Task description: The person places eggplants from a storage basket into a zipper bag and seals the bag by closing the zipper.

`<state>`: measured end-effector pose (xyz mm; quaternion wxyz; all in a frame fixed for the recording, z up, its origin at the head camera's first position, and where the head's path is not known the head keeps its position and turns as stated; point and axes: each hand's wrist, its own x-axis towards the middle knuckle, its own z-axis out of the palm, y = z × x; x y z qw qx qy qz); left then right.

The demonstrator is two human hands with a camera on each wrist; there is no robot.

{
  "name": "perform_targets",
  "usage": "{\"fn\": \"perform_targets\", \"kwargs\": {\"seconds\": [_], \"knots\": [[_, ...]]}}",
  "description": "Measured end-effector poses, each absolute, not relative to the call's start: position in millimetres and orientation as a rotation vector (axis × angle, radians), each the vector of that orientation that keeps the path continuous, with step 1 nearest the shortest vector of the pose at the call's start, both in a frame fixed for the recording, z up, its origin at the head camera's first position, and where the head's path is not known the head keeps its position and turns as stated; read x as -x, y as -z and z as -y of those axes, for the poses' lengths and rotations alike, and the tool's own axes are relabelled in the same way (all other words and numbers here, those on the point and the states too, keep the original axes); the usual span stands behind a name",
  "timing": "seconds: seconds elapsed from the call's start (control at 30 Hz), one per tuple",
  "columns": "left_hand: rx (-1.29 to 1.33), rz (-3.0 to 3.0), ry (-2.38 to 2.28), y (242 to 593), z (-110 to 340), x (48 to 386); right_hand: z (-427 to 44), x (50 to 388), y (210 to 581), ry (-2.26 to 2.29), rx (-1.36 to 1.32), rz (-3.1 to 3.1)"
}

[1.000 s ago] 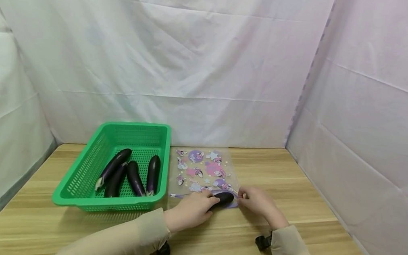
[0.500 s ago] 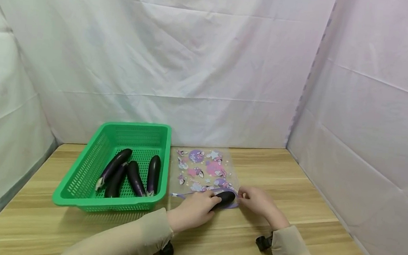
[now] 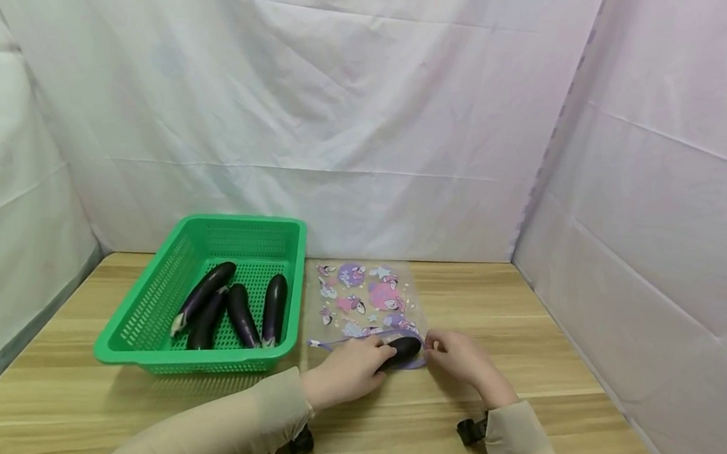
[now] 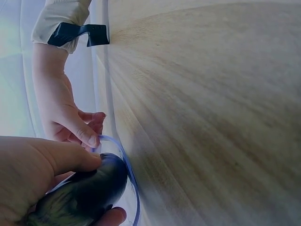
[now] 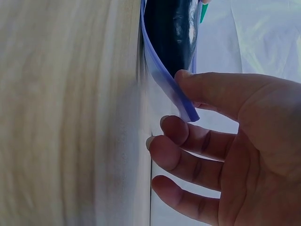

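Observation:
The left hand (image 3: pixel 347 373) grips a dark eggplant (image 3: pixel 403 351), whose rounded end sits at the mouth of a clear printed bag (image 3: pixel 357 302). In the left wrist view the thumb and fingers wrap round the eggplant (image 4: pixel 89 193) beside the purple rim (image 4: pixel 129 165). My right hand (image 3: pixel 461 358) pinches the right corner of the bag's mouth. From the right wrist view, thumb and index finger hold the purple edge (image 5: pixel 162 75), the other fingers loosely curled below. The bag lies flat, a white slider (image 3: pixel 314 343) at its left corner.
A green basket (image 3: pixel 107 349) stands left of the bag, several eggplants (image 3: pixel 204 298) inside. The wooden table (image 3: pixel 568 411) reaches back to a white cloth wall (image 3: pixel 283 105), with another cloth wall (image 3: pixel 663 210) on the right.
The left hand and its eggplant have shifted slightly to the right. The bag's left corner with the slider has moved a little right and back; my right hand keeps its hold.

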<state>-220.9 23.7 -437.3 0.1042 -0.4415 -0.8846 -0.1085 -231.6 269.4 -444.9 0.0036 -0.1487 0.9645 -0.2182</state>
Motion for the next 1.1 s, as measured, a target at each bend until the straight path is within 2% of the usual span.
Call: {"fn": "perform_targets", "kwargs": {"seconds": [1.1], "knots": [[1.248, 2.545, 0.399, 438.2, -28.8, 221.8, -268.4, 229.5, 440.9, 0.701, 0.500, -3.031]]}}
